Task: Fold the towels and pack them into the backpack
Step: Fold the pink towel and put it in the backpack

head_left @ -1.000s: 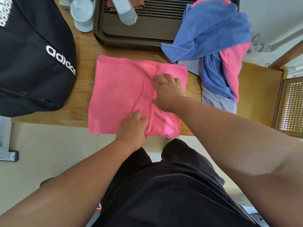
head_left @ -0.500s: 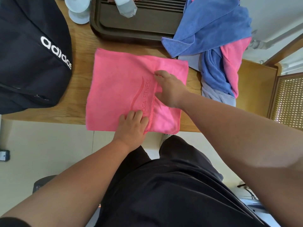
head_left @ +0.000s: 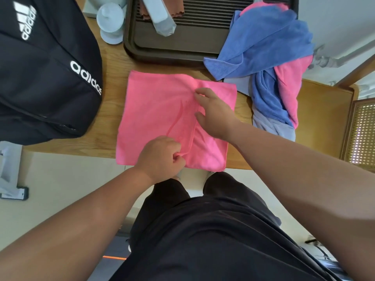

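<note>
Curled up now from lying flat a moment ago: left hand, pinching the near end of the folded edge on the pink towel. Lifted a bit too: right hand, finger and thumb wide apart, tips touching the cloth farther along that edge. Spread on the wooden table, with the near side hanging a little over the front. On the left, a strip of table away: black backpack. Behind: dark tray and a white cup. On the right, draped over the tray's corner, close to the towel's far corner: heap of blue and pink towels.
</note>
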`<control>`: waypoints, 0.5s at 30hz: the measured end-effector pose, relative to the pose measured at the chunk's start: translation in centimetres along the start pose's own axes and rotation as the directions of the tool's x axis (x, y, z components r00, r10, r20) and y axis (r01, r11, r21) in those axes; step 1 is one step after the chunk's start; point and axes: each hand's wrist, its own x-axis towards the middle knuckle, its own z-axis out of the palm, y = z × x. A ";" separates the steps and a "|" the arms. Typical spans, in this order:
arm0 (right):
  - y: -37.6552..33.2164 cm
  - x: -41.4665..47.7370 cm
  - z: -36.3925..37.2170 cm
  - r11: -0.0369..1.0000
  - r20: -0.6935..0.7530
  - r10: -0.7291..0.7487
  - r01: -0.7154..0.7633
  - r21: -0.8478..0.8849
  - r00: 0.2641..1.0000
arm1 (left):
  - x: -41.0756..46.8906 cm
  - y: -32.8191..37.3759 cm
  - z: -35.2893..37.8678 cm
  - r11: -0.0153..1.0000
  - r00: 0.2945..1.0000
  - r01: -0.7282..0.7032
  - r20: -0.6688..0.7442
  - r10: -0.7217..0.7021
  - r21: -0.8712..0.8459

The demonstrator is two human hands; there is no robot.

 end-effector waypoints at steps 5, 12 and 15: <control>0.7 -2.6 -2.0 0.998 -0.302 -0.025 0.040 0.042 0.953 | 2.1 4.1 -0.5 0.983 0.988 -0.147 0.020 0.150 -0.105; 5.4 -4.0 -1.2 0.974 -0.119 0.225 -0.226 0.005 0.967 | 4.9 7.7 5.6 0.998 0.918 -0.060 0.392 0.055 0.002; 6.8 -3.7 -0.5 0.960 0.082 0.278 -0.273 -0.066 0.957 | 5.6 7.2 7.5 0.997 0.866 0.014 0.498 -0.049 0.073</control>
